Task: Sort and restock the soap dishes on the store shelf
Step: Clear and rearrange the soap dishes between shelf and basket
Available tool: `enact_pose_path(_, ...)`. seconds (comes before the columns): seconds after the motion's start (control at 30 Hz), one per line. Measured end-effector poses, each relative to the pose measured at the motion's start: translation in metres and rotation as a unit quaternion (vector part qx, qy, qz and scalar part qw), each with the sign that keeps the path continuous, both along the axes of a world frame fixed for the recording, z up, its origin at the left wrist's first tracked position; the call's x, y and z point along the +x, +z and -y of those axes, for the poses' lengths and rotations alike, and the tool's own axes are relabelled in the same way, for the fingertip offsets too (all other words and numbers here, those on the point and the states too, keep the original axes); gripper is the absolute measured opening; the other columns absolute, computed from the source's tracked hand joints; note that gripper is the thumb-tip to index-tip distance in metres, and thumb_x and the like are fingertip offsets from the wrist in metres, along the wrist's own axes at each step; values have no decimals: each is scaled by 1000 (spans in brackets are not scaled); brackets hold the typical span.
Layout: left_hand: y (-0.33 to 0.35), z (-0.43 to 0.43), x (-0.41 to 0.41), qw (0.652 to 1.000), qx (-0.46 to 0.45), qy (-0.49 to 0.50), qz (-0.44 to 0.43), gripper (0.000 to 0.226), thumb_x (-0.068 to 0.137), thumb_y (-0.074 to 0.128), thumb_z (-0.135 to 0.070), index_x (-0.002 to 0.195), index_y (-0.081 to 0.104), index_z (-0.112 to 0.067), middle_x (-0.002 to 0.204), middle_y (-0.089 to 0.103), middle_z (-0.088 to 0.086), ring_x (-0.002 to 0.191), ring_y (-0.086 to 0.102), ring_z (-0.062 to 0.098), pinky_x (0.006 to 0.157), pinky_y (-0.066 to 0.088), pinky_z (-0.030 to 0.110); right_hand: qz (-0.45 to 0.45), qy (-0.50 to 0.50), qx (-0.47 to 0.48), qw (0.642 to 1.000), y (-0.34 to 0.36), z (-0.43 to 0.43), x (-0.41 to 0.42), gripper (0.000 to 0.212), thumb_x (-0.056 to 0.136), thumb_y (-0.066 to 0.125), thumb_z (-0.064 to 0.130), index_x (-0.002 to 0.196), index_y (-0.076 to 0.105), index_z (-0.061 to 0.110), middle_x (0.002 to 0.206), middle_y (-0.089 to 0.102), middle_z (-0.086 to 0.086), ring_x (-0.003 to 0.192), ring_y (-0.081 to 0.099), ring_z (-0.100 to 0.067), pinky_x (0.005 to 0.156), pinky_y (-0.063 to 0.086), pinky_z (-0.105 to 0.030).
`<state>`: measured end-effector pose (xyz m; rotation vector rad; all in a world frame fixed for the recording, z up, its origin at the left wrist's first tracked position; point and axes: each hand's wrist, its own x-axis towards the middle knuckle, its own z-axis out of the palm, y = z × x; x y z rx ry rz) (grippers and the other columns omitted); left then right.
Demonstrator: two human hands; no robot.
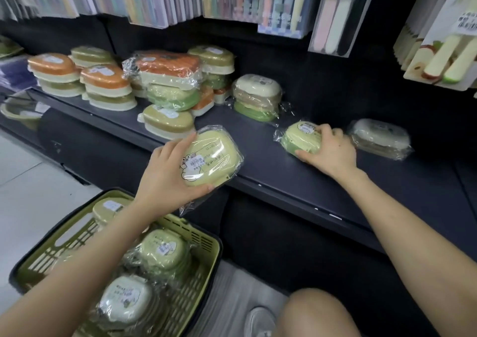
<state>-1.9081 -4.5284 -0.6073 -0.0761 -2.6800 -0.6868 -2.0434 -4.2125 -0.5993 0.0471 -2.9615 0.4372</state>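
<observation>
Film (189, 203) looks slippery on the seemingly light yellow-green plastic soap dish (211, 156) our left hand (165, 174) clasps by its edges, our right hand (333, 153) gripping a greener dish (299, 137).

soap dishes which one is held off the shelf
The pale yellow-green soap dish gripped by the left hand; the others rest on the shelf or in the basket.

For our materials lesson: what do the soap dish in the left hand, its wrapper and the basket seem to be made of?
Dish: likely hard plastic, smooth and pale green, with moulded rounded corners. Wrapper: thin clear plastic film; it crinkles and glints. Basket: probably rigid plastic, olive green, with moulded slots in its walls.
</observation>
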Motion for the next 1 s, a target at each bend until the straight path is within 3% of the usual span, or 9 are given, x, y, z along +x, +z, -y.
enact_pose_path(0.13, -16, 38, 43, 999, -15, 26, 20, 107, 55, 59, -74, 147, 30, -29, 138, 43, 0, 122, 38, 26, 99, 30, 34, -84, 50, -90, 991, 17, 44, 69, 81, 72, 70, 60, 136, 42, 20, 129, 47, -14, 116, 45, -33, 88, 44, -41)
enact_pose_path(0.2, -27, 65, 62, 997, -11, 54, 44, 107, 56, 68, -73, 146, 30, -30, 139, 42, 0, 123, 38, 26, 101, 33, 39, -78, 103, -131, 983, 19, 75, 105, 80, 71, 70, 60, 137, 42, 26, 129, 46, -8, 118, 43, -27, 91, 42, -38)
enact_pose_path(0.3, -53, 103, 99, 988, 28, 114, 98, 105, 59, 82, -59, 146, 31, -31, 140, 42, 0, 125, 39, 25, 100, 36, 44, -28, 191, -145, 970, 5, 126, 149, 80, 71, 70, 61, 139, 41, 29, 128, 44, -3, 118, 41, -23, 96, 36, -32)
enact_pose_path(0.37, -73, 126, 127, 981, 26, 137, 134, 106, 55, 75, -70, 144, 33, -31, 140, 44, 2, 124, 42, 28, 100, 38, 47, 25, 240, -110, 964, -17, 159, 166, 80, 72, 69, 62, 139, 40, 30, 127, 42, -2, 118, 39, -22, 98, 36, -31)
enact_pose_path(0.47, -105, 160, 155, 971, -51, 118, 204, 110, 48, 54, -84, 143, 39, -30, 138, 50, 5, 124, 47, 32, 103, 35, 54, 91, 254, -48, 962, -57, 200, 170, 80, 75, 65, 65, 142, 35, 33, 130, 40, -4, 119, 38, -25, 95, 40, -35)
enact_pose_path(0.6, -148, 183, 161, 945, -173, 23, 277, 107, 51, 52, -86, 144, 34, -37, 144, 46, -1, 130, 42, 30, 111, 18, 60, 161, 203, -54, 964, -111, 238, 159, 81, 77, 63, 66, 143, 33, 31, 134, 41, -8, 121, 39, -29, 92, 42, -37)
enact_pose_path(0.7, -169, 187, 145, 934, -180, -40, 305, 101, 54, 58, -77, 144, 31, -40, 146, 43, -4, 135, 36, 27, 113, 15, 58, 204, 197, -84, 955, -147, 258, 154, 80, 76, 66, 65, 142, 35, 30, 135, 41, -9, 122, 41, -29, 95, 39, -36)
enact_pose_path(0.87, -197, 185, 121, 907, -189, -121, 357, 92, 66, 75, -43, 146, 29, -37, 149, 35, -6, 135, 29, 19, 112, 21, 34, 208, 192, -100, 954, -190, 279, 144, 82, 77, 68, 62, 145, 37, 28, 143, 39, -9, 128, 37, -29, 103, 35, -38)
enact_pose_path(1.0, -221, 194, 121, 895, -167, -137, 390, 87, 76, 68, -22, 147, 21, -44, 157, 20, -6, 145, 9, 19, 118, 6, 36, 201, 235, -9, 951, -211, 298, 145, 85, 78, 61, 67, 148, 30, 30, 150, 30, -10, 137, 26, -29, 103, 35, -37)
